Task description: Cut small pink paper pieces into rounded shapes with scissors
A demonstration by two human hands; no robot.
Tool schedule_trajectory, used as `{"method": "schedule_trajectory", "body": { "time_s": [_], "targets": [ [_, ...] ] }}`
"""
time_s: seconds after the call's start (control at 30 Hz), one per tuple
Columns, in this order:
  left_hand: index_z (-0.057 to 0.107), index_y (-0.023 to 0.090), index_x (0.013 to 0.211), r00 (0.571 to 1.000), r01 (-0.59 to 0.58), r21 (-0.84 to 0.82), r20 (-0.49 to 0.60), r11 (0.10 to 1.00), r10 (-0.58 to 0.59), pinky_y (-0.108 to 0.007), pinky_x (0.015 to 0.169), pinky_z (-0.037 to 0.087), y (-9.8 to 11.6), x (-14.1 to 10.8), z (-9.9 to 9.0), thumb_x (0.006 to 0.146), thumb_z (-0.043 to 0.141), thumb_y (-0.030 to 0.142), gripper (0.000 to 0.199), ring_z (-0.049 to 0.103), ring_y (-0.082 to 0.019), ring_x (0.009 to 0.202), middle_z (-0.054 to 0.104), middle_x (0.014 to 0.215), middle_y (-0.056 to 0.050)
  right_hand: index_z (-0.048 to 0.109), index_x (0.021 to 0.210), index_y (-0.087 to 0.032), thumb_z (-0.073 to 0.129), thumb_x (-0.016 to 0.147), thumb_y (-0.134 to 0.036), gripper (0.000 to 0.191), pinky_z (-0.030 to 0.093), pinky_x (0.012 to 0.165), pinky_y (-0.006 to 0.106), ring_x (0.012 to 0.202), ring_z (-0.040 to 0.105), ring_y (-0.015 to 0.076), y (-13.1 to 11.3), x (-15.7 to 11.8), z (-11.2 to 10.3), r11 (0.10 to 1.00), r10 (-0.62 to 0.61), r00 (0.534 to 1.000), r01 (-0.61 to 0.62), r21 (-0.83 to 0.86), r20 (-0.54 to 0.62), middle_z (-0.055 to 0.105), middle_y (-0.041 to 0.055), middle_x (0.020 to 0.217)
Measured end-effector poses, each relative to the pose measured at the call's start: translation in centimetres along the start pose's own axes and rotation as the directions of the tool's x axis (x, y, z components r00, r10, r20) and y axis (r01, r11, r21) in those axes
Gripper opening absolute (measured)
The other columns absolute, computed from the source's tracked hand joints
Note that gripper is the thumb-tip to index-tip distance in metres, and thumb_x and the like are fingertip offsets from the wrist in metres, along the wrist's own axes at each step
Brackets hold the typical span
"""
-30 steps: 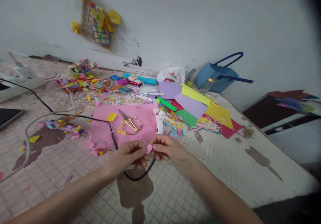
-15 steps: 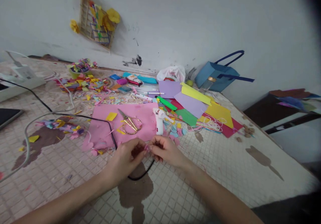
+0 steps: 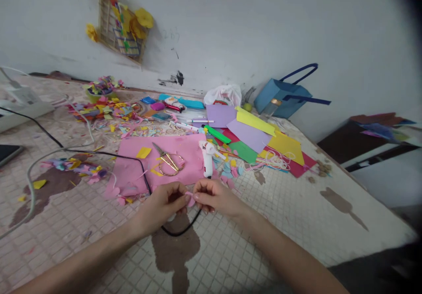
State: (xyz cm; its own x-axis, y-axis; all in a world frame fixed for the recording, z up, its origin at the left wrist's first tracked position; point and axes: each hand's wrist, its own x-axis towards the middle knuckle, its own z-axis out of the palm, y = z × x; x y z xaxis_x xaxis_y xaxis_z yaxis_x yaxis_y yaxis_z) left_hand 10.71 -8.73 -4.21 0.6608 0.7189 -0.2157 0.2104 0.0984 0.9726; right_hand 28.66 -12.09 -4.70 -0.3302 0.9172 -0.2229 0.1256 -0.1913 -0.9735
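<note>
Now a small pink paper piece (image 3: 190, 201) shows between the two hands, above the near part of the bench (image 3: 237, 237), pinched by the fingers of both the left hand (image 3: 165, 204) and the right hand (image 3: 219, 198). With both hands occupied, the scissors (image 3: 161, 151) and white glue gun (image 3: 207, 160) lie unheld on the far side, over the pink sheet (image 3: 189, 151).

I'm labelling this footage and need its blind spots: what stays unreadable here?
- Pink paper piece: head view, fingers cover its edges; full shape hidden.
- White plastic bag: head view, its folds hide most contents.
- Black device: head view, cut off by left edge.
</note>
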Motion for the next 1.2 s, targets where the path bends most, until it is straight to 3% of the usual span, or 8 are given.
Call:
{"method": "schedule_trajectory", "body": {
  "time_s": [0.1, 0.2, 0.3, 0.43, 0.53, 0.7, 1.03, 1.2],
  "targets": [
    [0.054, 0.016, 0.071, 1.0, -0.013, 0.062, 0.004, 0.998, 0.013, -0.021, 0.052, 0.037, 0.1, 0.0, 0.0, 0.081, 0.055, 0.037, 0.023, 0.05, -0.01, 0.053, 0.054, 0.056, 0.003, 0.054, 0.073, -0.017, 0.056, 0.08, -0.03, 0.016, 0.037, 0.039, 0.015, 0.04, 0.045, 0.0049, -0.9, -0.7, -1.3, 0.995, 0.015, 0.998, -0.008, -0.103, 0.068, 0.056, -0.0041, 0.058],
    [0.051, 0.016, 0.067, 1.0, -0.003, 0.036, 0.0, 0.999, 0.003, -0.021, 0.052, 0.036, 0.3, 0.0, 0.0, 0.08, 0.055, 0.039, 0.026, 0.049, -0.01, 0.051, 0.051, 0.054, 0.004, 0.058, 0.07, -0.015, 0.06, 0.079, -0.032, 0.019, 0.037, 0.039, 0.017, 0.04, 0.046, 0.0065, -2.0, -1.9, -4.4, 0.972, 0.034, 0.997, -0.017, -0.235, 0.067, 0.059, -0.0018, 0.055],
    [0.051, 0.017, 0.067, 1.0, 0.005, 0.011, -0.006, 1.0, -0.005, -0.022, 0.053, 0.038, 0.6, 0.0, -0.1, 0.08, 0.055, 0.041, 0.027, 0.049, -0.011, 0.053, 0.052, 0.055, 0.004, 0.056, 0.071, -0.017, 0.048, 0.085, -0.038, 0.027, 0.033, 0.039, 0.018, 0.04, 0.043, 0.007, -2.6, -3.1, -8.3, 0.933, -0.036, 0.986, -0.025, -0.359, -0.163, 0.053, -0.0033, 0.052],
    [0.05, 0.017, 0.066, 1.0, 0.015, -0.002, -0.011, 1.0, -0.015, -0.021, 0.052, 0.036, 0.8, 0.0, 0.0, 0.079, 0.055, 0.041, 0.028, 0.048, -0.011, 0.052, 0.051, 0.054, 0.004, 0.05, 0.069, -0.019, 0.047, 0.085, -0.039, 0.026, 0.029, 0.041, 0.021, 0.043, 0.041, 0.0094, -2.0, -3.9, -11.6, 0.845, -0.168, 0.875, -0.11, -0.523, -0.455, 0.05, -0.0036, 0.055],
    [0.05, 0.018, 0.065, 0.999, 0.018, -0.011, -0.032, 1.0, -0.019, -0.021, 0.052, 0.036, 0.8, 0.0, 0.1, 0.078, 0.055, 0.043, 0.028, 0.048, -0.011, 0.051, 0.051, 0.053, 0.004, 0.051, 0.062, -0.019, 0.054, 0.079, -0.037, 0.025, 0.026, 0.045, 0.023, 0.046, 0.042, 0.0111, -1.1, -3.7, -11.8, 0.766, -0.206, 0.84, -0.182, -0.617, -0.503, 0.05, -0.0034, 0.053],
    [0.051, 0.017, 0.066, 0.999, 0.022, -0.012, -0.036, 1.0, -0.022, -0.022, 0.052, 0.037, 0.7, 0.0, 0.1, 0.078, 0.056, 0.041, 0.027, 0.048, -0.011, 0.052, 0.052, 0.054, 0.004, 0.048, 0.052, -0.019, 0.058, 0.072, -0.027, 0.024, 0.019, 0.046, 0.024, 0.045, 0.039, 0.0107, 0.1, -3.1, -11.2, 0.687, -0.194, 0.851, -0.237, -0.687, -0.488, 0.046, -0.0046, 0.046],
    [0.051, 0.017, 0.067, 0.998, 0.058, -0.103, -0.012, 0.993, -0.06, -0.022, 0.051, 0.039, 0.0, 0.4, -0.1, 0.075, 0.06, 0.042, 0.027, 0.052, -0.011, 0.05, 0.057, 0.054, 0.003, 0.051, 0.076, -0.018, 0.051, 0.083, -0.034, 0.017, 0.039, 0.048, 0.022, 0.057, 0.057, 0.0132, -1.4, -3.5, -9.8, 0.787, -0.184, 0.939, -0.037, -0.616, -0.29, 0.061, 0.0003, 0.065],
    [0.052, 0.017, 0.07, 0.996, 0.076, -0.153, -0.036, 0.985, -0.083, -0.023, 0.053, 0.042, -0.1, 0.5, -0.1, 0.071, 0.065, 0.041, 0.027, 0.054, -0.01, 0.052, 0.058, 0.056, 0.004, 0.053, 0.082, -0.02, 0.053, 0.082, -0.03, 0.01, 0.042, 0.052, 0.025, 0.059, 0.058, 0.0143, -0.7, -3.1, -9.7, 0.762, -0.219, 0.903, -0.079, -0.642, -0.371, 0.063, 0.0018, 0.073]
  ]
}}
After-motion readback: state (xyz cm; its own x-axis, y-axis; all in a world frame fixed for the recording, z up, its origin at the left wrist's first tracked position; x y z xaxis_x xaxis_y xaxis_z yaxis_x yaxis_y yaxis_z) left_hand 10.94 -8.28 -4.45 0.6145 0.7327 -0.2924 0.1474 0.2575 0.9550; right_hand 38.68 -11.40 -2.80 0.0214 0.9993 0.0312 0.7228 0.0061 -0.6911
